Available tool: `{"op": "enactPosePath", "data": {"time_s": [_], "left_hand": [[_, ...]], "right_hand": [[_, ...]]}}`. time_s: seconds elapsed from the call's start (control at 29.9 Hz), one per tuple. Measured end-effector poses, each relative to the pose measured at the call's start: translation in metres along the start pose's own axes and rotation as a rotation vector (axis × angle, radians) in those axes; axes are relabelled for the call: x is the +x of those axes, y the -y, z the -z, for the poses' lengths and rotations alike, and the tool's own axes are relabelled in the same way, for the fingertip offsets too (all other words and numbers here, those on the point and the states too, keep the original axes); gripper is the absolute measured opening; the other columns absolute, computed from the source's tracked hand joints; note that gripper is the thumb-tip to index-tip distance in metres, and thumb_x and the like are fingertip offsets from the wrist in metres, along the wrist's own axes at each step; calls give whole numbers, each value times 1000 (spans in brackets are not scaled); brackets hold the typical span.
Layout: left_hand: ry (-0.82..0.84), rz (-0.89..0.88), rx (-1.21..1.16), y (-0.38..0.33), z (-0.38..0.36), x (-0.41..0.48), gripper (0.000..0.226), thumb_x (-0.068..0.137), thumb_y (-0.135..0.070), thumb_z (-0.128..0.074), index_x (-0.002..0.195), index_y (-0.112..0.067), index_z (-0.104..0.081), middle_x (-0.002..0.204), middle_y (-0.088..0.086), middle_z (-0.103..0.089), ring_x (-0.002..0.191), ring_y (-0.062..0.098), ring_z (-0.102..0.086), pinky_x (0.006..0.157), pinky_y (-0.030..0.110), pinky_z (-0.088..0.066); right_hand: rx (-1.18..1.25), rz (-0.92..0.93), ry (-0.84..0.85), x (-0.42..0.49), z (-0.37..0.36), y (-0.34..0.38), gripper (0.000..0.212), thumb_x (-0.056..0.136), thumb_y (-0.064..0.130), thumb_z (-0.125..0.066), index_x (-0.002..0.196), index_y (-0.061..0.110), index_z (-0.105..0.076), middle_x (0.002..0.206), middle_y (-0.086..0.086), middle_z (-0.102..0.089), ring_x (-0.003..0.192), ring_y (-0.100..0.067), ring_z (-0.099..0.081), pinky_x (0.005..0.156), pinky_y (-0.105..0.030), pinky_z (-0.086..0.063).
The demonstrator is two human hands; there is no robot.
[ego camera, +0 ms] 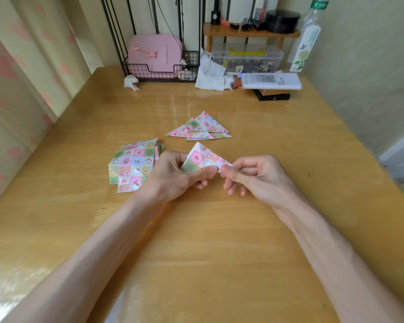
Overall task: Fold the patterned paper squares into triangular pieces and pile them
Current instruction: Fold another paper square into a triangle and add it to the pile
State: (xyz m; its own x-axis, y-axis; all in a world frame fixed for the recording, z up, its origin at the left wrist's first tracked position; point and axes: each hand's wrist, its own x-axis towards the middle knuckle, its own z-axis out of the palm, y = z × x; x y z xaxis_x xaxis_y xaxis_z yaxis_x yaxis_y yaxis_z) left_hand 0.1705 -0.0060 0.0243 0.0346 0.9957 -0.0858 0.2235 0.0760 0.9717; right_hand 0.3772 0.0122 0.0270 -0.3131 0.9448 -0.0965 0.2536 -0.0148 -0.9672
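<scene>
Both hands hold one folded paper [202,159] just above the table [219,241]. The left hand [173,176] presses its thumb along the paper's near edge with its other fingers curled behind, and the right hand [259,176] pinches the paper's right corner between thumb and curled forefinger, the thumb tips almost touching. Just left of the left knuckles lies the stack of paper squares [131,167]; beyond the fingers, apart from them, sits the pile of triangles [200,129].
</scene>
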Motion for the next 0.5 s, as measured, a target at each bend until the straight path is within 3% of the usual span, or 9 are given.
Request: {"op": "enactPosePath", "data": {"time_s": [0.17,0.27,0.4,0.5], "left_hand": [[7,11,12,1,0,1,24,82,-26,-83,83,-3,-79,77,18,-74,66,21,-66,75,36,-59],[-15,22,-17,1,-1,1,22,83,-25,-83,82,-3,-79,71,13,-72,63,19,-64,71,33,-58],[-18,21,9,3,0,1,23,83,-27,-83,80,-4,-78,69,11,-71,60,17,-63,67,30,-56],[10,36,-26,2,-2,0,20,83,-25,-83,86,-6,-81,75,14,-75,62,16,-66,66,26,-59]], "right_hand": [[-56,24,-18,2,5,-1,28,97,31,-68,91,6,-79,75,-8,-77,65,-19,-72,54,-20,-44],[-58,53,-65,4,1,-3,27,99,26,-67,87,3,-77,72,-9,-75,61,-16,-69,53,-21,-44],[7,87,-11,3,-6,-3,21,98,26,-67,95,7,-77,85,-8,-78,73,-21,-73,60,-24,-51],[20,95,-72,4,-9,-5,18,95,22,-72,88,6,-77,77,-8,-77,68,-19,-72,59,-22,-49]]}}
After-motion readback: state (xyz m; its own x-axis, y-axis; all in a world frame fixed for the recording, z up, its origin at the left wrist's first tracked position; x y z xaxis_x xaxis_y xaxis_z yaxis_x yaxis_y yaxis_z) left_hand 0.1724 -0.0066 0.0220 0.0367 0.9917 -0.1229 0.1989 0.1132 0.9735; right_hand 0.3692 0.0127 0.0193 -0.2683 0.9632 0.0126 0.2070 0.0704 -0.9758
